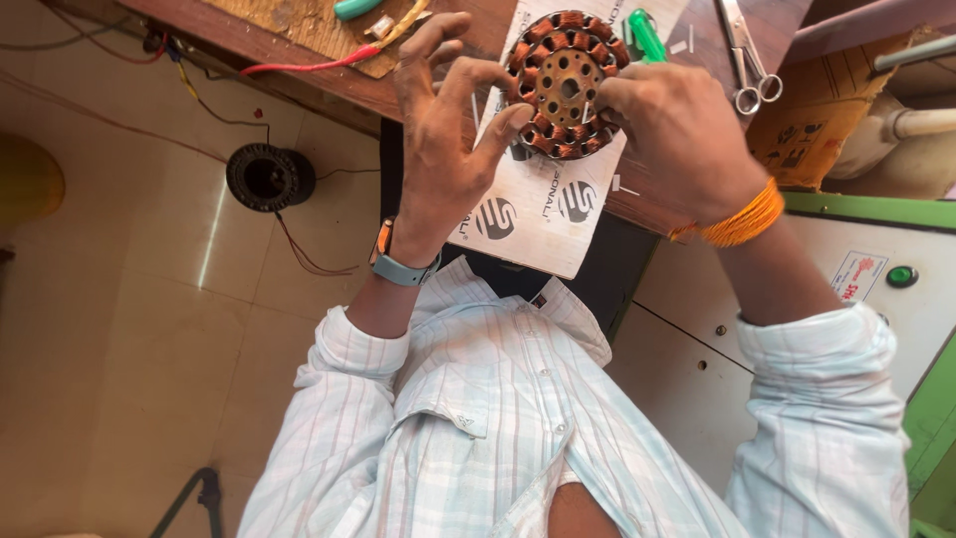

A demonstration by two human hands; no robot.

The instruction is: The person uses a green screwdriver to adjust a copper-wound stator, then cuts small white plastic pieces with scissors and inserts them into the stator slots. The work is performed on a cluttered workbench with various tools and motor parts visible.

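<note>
A round motor stator (565,83) wound with copper coils lies on a white printed sheet (543,214) on the wooden bench (329,85). My left hand (446,139) has its fingers spread, and the fingertips touch the stator's left rim. My right hand (669,130) rests against the stator's right side and pinches a thin white strip (587,112) at the coils. An orange thread band circles my right wrist, a watch my left.
Scissors (745,60) and a green-handled tool (646,35) lie on the bench beyond the stator. A red wire (299,68) runs along the bench edge. A black wire spool (267,176) sits on the tiled floor. A cardboard box (817,120) and white cabinet (876,279) stand right.
</note>
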